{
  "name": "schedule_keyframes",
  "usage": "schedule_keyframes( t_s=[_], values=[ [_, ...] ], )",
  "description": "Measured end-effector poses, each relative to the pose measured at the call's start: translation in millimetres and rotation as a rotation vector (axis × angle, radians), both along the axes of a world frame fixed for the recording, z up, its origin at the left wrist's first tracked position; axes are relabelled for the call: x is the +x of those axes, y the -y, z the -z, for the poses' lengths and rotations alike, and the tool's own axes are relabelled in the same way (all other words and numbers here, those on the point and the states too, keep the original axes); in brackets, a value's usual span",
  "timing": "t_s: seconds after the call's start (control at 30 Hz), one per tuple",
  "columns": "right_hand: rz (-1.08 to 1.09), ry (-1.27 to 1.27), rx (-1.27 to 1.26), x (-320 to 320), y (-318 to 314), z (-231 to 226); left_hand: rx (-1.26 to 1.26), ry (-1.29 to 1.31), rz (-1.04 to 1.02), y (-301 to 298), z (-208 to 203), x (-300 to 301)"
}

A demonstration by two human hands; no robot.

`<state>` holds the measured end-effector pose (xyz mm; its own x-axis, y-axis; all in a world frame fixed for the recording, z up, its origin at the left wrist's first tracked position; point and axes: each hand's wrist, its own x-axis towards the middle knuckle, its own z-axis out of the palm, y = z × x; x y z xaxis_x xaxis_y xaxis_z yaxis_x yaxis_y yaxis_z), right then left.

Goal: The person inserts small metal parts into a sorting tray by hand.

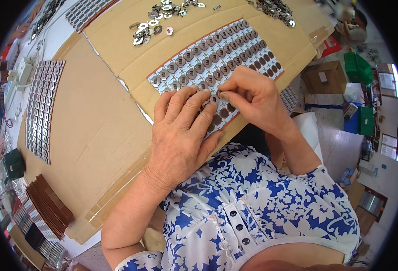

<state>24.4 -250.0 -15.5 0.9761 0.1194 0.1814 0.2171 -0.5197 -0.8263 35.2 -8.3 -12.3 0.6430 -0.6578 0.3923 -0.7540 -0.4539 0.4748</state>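
A white and light-blue panel with a reddish-brown edge lies on the cardboard-covered table, set with rows of round grey metal pieces. Dark round spots show in its row nearest me. My left hand rests palm down on the panel's near left part, fingers spread and covering some pieces. Just to its right, my right hand pinches a small dark metal piece between thumb and forefinger, against the panel. Most of that piece is hidden by the fingertips.
Loose metal pieces lie in piles beyond the panel and at the far right. A filled panel lies at the left, above stacked brown sheets. A cardboard box and green crates stand on the floor; a person is behind.
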Motion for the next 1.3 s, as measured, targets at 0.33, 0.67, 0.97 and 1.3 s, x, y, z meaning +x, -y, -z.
schedule_keyframes(
  t_s=[0.33, 0.67, 0.97, 1.3],
  values=[
    [-0.109, -0.136, 0.144, 41.8, 28.2, -10.8, 0.059, -0.026, -0.010, -0.2, -9.9, 1.1],
    [0.084, 0.337, -0.470, 193.7, 74.7, 23.9, 0.066, -0.046, -0.008, 2.7, -14.6, -5.1],
    [0.082, 0.360, -0.393, 175.1, 76.1, 15.1, 0.075, -0.065, -0.022, 0.9, -11.5, -0.5],
    [-0.285, 0.424, -0.391, 227.2, 100.9, 47.4, 0.091, -0.053, -0.011, 1.0, -10.4, -3.7]
  ],
)
